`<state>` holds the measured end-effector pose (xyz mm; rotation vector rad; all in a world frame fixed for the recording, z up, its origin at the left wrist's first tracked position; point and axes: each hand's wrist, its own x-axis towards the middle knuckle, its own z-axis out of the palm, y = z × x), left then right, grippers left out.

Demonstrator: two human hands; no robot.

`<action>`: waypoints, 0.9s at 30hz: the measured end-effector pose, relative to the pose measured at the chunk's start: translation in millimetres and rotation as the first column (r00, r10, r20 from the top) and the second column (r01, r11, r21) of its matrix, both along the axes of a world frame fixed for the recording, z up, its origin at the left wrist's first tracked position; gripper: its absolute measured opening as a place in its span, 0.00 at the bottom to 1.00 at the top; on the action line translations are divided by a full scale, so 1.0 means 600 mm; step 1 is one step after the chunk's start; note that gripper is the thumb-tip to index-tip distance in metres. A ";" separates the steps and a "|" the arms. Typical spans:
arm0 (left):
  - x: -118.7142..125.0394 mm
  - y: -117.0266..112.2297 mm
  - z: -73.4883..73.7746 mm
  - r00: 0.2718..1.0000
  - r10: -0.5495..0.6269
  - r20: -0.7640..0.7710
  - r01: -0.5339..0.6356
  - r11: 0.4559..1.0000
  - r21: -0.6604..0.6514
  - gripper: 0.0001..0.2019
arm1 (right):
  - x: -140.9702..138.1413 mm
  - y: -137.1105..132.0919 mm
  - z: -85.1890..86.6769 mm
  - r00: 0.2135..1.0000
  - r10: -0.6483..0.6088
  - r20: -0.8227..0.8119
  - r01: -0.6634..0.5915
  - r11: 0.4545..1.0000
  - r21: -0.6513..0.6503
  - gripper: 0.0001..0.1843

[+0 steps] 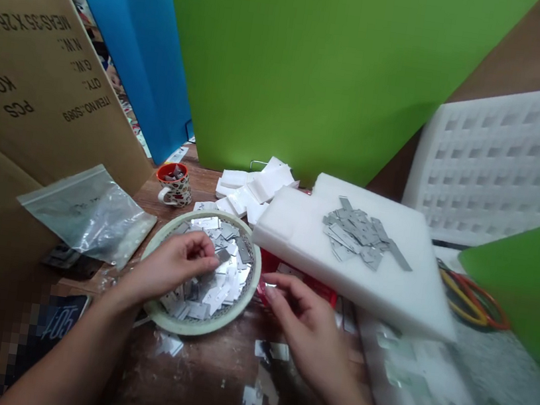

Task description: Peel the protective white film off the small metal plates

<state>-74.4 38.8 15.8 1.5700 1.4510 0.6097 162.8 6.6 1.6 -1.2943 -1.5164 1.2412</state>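
Note:
My left hand [180, 262] is over a round pale green basket [250, 297] of thin metal plates [217, 297], thumb and fingers closed together. A dark grey plate [223, 256] shows at its fingertips; whether they grip it, I cannot tell. To the right of the basket's rim, my right hand [306, 321] pinches a small shiny pink piece [265, 287] between thumb and forefinger. Partly hidden behind this hand is a red tray [312, 281]. Several loose metal pieces [252, 401] lie on the brown wooden table [184, 385] below the hands.
A white foam block [288, 218] bears a heap of grey plates [360, 235]. Behind the basket stand a patterned mug [176, 190] and white paper pieces [251, 190]. A clear zip bag [92, 214] leans near a cardboard box [30, 82] at left. A green panel [309, 67] rises behind.

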 end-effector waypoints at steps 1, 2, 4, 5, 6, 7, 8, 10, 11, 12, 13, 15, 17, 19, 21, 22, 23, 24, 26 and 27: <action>0.015 -0.010 0.002 0.991 -0.019 0.132 0.028 0.997 -0.072 0.10 | -0.009 0.000 -0.002 0.997 0.013 -0.072 -0.019 0.997 -0.075 0.14; 0.028 -0.018 0.002 0.973 -0.027 0.228 0.057 0.991 -0.125 0.11 | -0.018 0.000 -0.004 0.991 0.022 -0.132 -0.040 0.990 -0.136 0.15; 0.050 -0.028 -0.002 0.945 -0.026 0.325 0.087 0.981 -0.174 0.11 | -0.030 0.002 -0.009 0.978 0.024 -0.206 -0.068 0.976 -0.205 0.14; 0.057 -0.031 -0.005 0.935 -0.010 0.354 0.081 0.980 -0.183 0.11 | -0.032 0.003 -0.011 0.974 0.017 -0.226 -0.069 0.972 -0.224 0.13; 0.061 -0.033 -0.008 0.924 0.016 0.382 0.063 0.979 -0.194 0.11 | -0.032 0.004 -0.012 0.970 0.003 -0.242 -0.062 0.969 -0.239 0.13; 0.064 -0.035 -0.012 0.909 0.046 0.414 0.048 0.976 -0.214 0.12 | -0.029 0.005 -0.012 0.966 -0.014 -0.259 -0.052 0.967 -0.248 0.13; 0.065 -0.036 -0.015 0.890 0.078 0.449 0.041 0.968 -0.248 0.13 | -0.025 0.005 -0.011 0.962 -0.030 -0.272 -0.041 0.967 -0.252 0.13; 0.063 -0.040 -0.020 0.840 0.133 0.527 0.062 0.940 -0.336 0.15 | -0.015 0.004 -0.009 0.960 -0.030 -0.279 -0.027 0.980 -0.196 0.11; 0.062 -0.042 -0.022 0.811 0.159 0.564 0.079 0.924 -0.374 0.15 | -0.010 0.003 -0.007 0.964 -0.006 -0.265 -0.028 0.992 -0.123 0.10; 0.060 -0.044 -0.023 0.783 0.188 0.593 0.084 0.913 -0.400 0.15 | -0.005 0.002 -0.006 0.971 0.029 -0.237 -0.036 0.999 -0.027 0.08; 0.059 -0.046 -0.024 0.761 0.219 0.611 0.070 0.908 -0.414 0.14 | -0.002 0.001 -0.006 0.978 0.060 -0.202 -0.045 0.996 0.075 0.07; 0.056 -0.050 -0.023 0.744 0.270 0.611 -0.011 0.919 -0.393 0.13 | 0.000 -0.002 -0.006 0.986 0.068 -0.154 -0.036 0.979 0.201 0.08; 0.056 -0.052 -0.022 0.772 0.282 0.570 -0.104 0.940 -0.325 0.13 | -0.001 -0.003 -0.007 0.982 0.010 -0.189 0.017 0.990 0.142 0.09; 0.057 -0.053 -0.018 0.823 0.264 0.503 -0.161 0.957 -0.240 0.12 | -0.004 -0.003 -0.008 0.967 -0.053 -0.251 0.049 0.999 -0.022 0.11; 0.060 -0.053 -0.014 0.866 0.244 0.437 -0.187 0.968 -0.169 0.11 | -0.007 -0.002 -0.008 0.953 -0.075 -0.293 0.033 0.989 -0.143 0.14; 0.061 -0.053 -0.012 0.882 0.235 0.409 -0.193 0.971 -0.142 0.11 | -0.007 -0.001 -0.007 0.949 -0.077 -0.305 0.025 0.985 -0.171 0.15; 0.062 -0.054 -0.010 0.894 0.229 0.386 -0.197 0.973 -0.121 0.11 | -0.007 0.000 -0.006 0.947 -0.078 -0.311 0.020 0.982 -0.187 0.15; 0.062 -0.054 -0.008 0.903 0.223 0.368 -0.197 0.975 -0.107 0.10 | -0.007 0.000 -0.005 0.945 -0.081 -0.317 0.018 0.980 -0.198 0.15; 0.063 -0.056 -0.006 0.913 0.211 0.349 -0.189 0.977 -0.098 0.11 | -0.007 0.000 -0.003 0.941 -0.089 -0.325 0.016 0.975 -0.221 0.15; 0.064 -0.056 -0.006 0.915 0.206 0.346 -0.182 0.978 -0.101 0.11 | -0.007 0.000 -0.002 0.940 -0.097 -0.328 0.017 0.971 -0.238 0.16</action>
